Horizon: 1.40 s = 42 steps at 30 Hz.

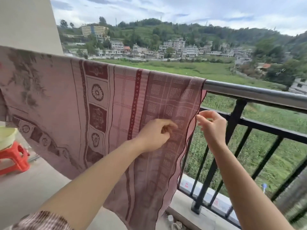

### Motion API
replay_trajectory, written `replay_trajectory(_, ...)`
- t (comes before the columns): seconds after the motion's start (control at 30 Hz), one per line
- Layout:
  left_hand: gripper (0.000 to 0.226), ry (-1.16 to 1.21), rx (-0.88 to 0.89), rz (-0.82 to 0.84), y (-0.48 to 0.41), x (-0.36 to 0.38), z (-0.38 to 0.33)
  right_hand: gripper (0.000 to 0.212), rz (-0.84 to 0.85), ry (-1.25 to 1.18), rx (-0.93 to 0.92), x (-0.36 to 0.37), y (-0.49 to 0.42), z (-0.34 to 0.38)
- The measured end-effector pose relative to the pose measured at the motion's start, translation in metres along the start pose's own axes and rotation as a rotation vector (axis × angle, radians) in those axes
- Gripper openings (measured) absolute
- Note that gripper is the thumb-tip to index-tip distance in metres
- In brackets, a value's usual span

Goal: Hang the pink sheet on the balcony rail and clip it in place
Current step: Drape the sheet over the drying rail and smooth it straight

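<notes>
Round metal balcony rail [249,92] is bearing the draped, patterned pink sheet [66,105]; grey floor [33,188] is carrying a red plastic stool [15,157].

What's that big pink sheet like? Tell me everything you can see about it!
The pink sheet looks like thin woven cloth, dusty pink with dark red stripes, checks, dotted squares and flower panels. It hangs draped over the metal balcony rail, falling inside the balcony. Its free side hem is wavy with dark edging. The left hand has curled fingers against its front, and the right hand has fingertips at that hem; whether either pinches it is unclear. No clip shows on it.
</notes>
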<state>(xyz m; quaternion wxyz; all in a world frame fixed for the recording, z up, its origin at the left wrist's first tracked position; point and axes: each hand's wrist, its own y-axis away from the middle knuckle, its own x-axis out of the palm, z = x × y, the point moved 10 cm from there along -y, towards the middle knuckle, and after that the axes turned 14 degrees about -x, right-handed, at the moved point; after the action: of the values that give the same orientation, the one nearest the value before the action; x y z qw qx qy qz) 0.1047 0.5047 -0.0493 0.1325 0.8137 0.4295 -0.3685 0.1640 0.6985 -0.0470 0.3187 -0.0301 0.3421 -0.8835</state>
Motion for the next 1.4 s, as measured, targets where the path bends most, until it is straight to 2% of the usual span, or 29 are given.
replay_trajectory(0.03,0.035,0.027,-0.022,-0.034,-0.004,-0.008,0.01,0.002,-0.072,-0.016,-0.068,-0.006,0.005,0.015)
replay_trajectory(0.07,0.034,0.061,-0.042,-0.065,-0.006,-0.016,0.02,0.009,-0.135,-0.039,-0.151,-0.011,0.013,0.035)
replay_trajectory(0.13,0.036,0.13,-0.083,-0.123,-0.01,-0.031,0.039,0.013,-0.155,-0.087,-0.35,-0.009,0.029,0.079)
replay_trajectory(0.23,0.035,0.111,-0.156,-0.23,-0.009,-0.054,0.062,0.013,0.118,-0.137,-0.526,0.038,0.046,0.129)
replay_trajectory(0.3,0.035,0.029,-0.212,-0.33,-0.003,-0.073,0.083,0.013,0.332,-0.1,-0.517,0.085,0.05,0.137)
replay_trajectory(0.37,0.033,-0.038,-0.28,-0.406,0.006,-0.093,0.11,0.012,0.476,-0.031,-0.491,0.132,0.051,0.135)
replay_trajectory(0.57,0.033,-0.092,-0.566,-0.502,0.042,-0.156,0.239,0.011,0.785,0.097,-0.456,0.28,0.065,0.126)
replay_trajectory(0.73,0.037,-0.129,-0.676,-0.571,0.06,-0.239,0.333,0.008,0.944,0.217,-0.515,0.419,0.078,0.132)
replay_trajectory(1.03,0.036,-0.214,-0.692,-0.606,0.038,-0.436,0.484,0.018,0.943,0.195,-0.587,0.664,0.069,0.217)
replay_trajectory(1.17,0.034,-0.236,-0.688,-0.667,0.018,-0.527,0.531,0.014,0.937,0.221,-0.594,0.758,0.047,0.253)
replay_trajectory(1.3,0.036,-0.201,-0.663,-0.682,-0.008,-0.592,0.577,0.014,0.932,0.278,-0.632,0.841,0.023,0.28)
replay_trajectory(1.4,0.039,-0.199,-0.654,-0.701,-0.03,-0.638,0.619,0.006,0.925,0.322,-0.681,0.902,0.006,0.295)
